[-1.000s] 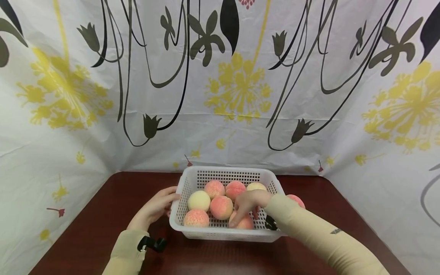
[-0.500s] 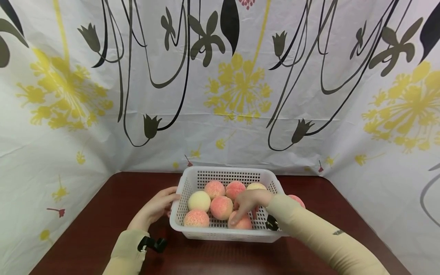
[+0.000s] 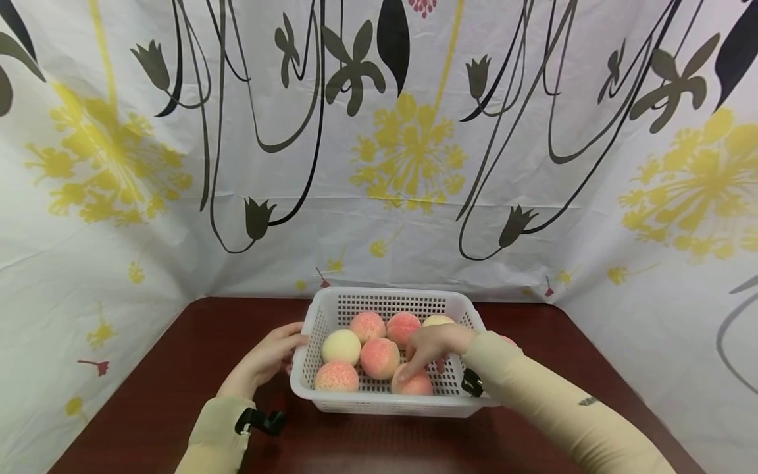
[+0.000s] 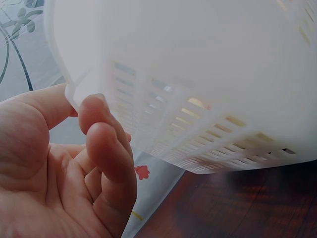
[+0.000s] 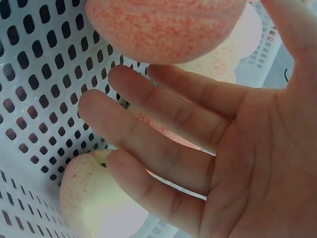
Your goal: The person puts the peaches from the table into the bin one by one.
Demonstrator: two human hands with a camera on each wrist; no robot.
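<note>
A white slotted plastic basket (image 3: 391, 405) holds several peaches, mostly pink-red, with pale yellow ones among them. My left hand (image 3: 269, 355) grips the basket's left rim; in the left wrist view its curled fingers (image 4: 106, 144) lie against the outer wall. Inside the basket, my right hand (image 3: 432, 342) reaches over the front pink peach (image 3: 412, 382), with the thumb against it. The right wrist view shows the right fingers (image 5: 163, 153) fairly straight and spread, below a red-speckled peach (image 5: 163, 29). Another pale peach (image 5: 94, 193) sits near the basket's corner.
The basket stands on a dark reddish-brown table (image 3: 367, 447). Another peach (image 3: 508, 340) shows behind the right sleeve, outside the basket. White flower-printed sheeting (image 3: 379, 250) encloses the back and sides. A black strap (image 3: 260, 421) sits on the left wrist.
The head view has shifted slightly. My right thumb has moved a little up the front peach, and the right arm slightly to the right. The left hand keeps its place on the rim.
</note>
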